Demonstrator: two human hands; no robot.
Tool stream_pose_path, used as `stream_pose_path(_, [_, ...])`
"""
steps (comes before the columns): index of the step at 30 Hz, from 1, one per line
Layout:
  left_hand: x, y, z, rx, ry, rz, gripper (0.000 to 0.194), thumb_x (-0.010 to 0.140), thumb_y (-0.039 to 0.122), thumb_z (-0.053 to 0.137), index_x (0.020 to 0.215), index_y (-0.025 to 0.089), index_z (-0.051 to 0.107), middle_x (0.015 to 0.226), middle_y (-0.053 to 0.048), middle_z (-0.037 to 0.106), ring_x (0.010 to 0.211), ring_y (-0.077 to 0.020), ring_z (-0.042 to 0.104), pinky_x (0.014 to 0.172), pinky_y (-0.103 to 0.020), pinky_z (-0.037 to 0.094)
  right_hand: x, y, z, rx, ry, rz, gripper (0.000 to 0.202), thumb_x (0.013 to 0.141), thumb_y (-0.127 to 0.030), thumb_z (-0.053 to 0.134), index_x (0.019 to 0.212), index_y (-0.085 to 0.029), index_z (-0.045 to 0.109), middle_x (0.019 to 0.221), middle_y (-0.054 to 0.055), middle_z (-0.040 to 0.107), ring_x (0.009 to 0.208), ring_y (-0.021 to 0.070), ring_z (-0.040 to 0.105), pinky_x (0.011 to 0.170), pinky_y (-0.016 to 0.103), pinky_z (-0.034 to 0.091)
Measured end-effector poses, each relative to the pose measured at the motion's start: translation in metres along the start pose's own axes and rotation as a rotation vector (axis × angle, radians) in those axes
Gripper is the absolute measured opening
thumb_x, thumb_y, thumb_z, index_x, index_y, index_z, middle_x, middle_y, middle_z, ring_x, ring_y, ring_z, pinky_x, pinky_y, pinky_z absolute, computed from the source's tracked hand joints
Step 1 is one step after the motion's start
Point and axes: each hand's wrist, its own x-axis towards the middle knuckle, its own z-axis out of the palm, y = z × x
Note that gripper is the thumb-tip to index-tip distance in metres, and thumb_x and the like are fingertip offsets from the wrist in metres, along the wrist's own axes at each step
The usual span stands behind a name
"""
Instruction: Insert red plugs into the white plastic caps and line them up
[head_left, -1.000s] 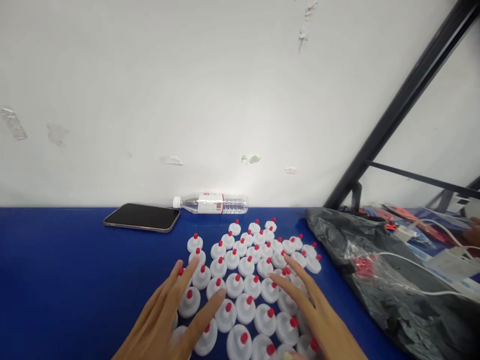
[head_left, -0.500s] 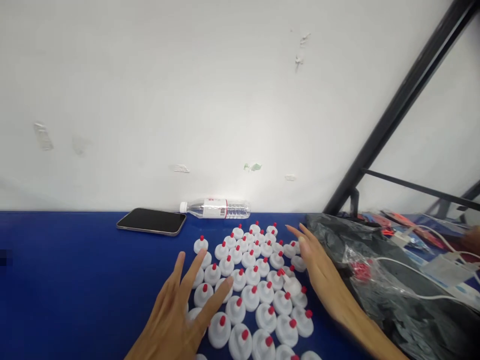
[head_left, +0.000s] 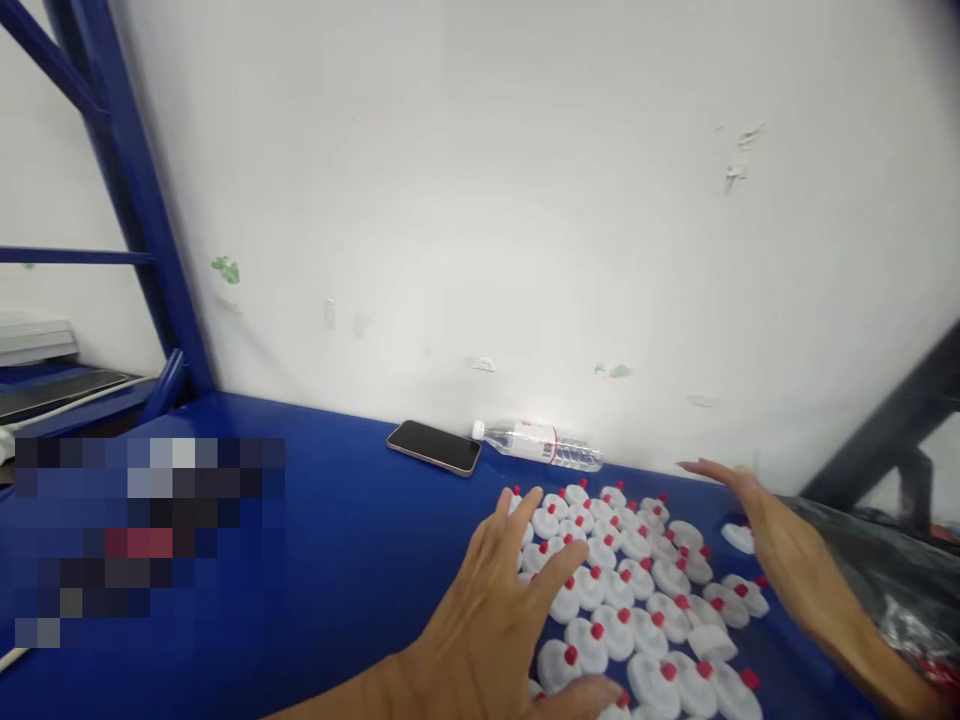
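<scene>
Several white caps with red tips [head_left: 637, 585] stand packed together on the blue table [head_left: 322, 560]. My left hand [head_left: 499, 620] lies flat, fingers spread, over the left side of the cluster, touching the nearest caps. At the cluster's far right edge my right hand [head_left: 780, 545] is held on edge with fingers stretched out, beside the outermost caps. A few caps near it lie tipped over. Neither hand holds anything.
A dark phone [head_left: 435, 447] and a clear water bottle [head_left: 540, 446] lie by the white wall behind the caps. A black plastic bag [head_left: 892, 570] sits at the right. A blue frame post [head_left: 127, 190] rises at the left; a blurred patch covers the near left.
The view has swung left, showing the blue frame. My right hand moved out to the cluster's far right edge; some caps there have tipped. My left hand stays over the left side.
</scene>
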Motion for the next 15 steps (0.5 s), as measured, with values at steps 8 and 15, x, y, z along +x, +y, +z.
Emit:
stream_pose_path(8, [-0.004,0.008,-0.019,-0.172,-0.054,-0.192,0.064,0.092,0.051,0.062,0.15,0.032,0.046,0.17,-0.016,0.026,0.149,-0.0434,0.039,0.113,-0.062,0.045,0.0,0.035,0.024,0.24,-0.24,0.167,0.059,0.094,-0.073,0.045,0.12,-0.031,0.079,0.136,0.006,0.071,0.141,0.0414,0.05,0.124,0.059,0.027])
stream_pose_path(15, [-0.003,0.001,-0.017,-0.239,0.1,-0.31,0.046,0.108,0.051,0.029,0.146,0.037,0.051,0.161,-0.004,0.041,0.145,-0.0279,0.047,0.119,-0.048,0.044,0.007,0.007,0.01,0.593,-0.182,0.218,0.072,0.084,-0.088,0.041,0.106,-0.032,0.08,0.131,0.008,0.074,0.132,0.0366,0.061,0.115,0.05,0.045])
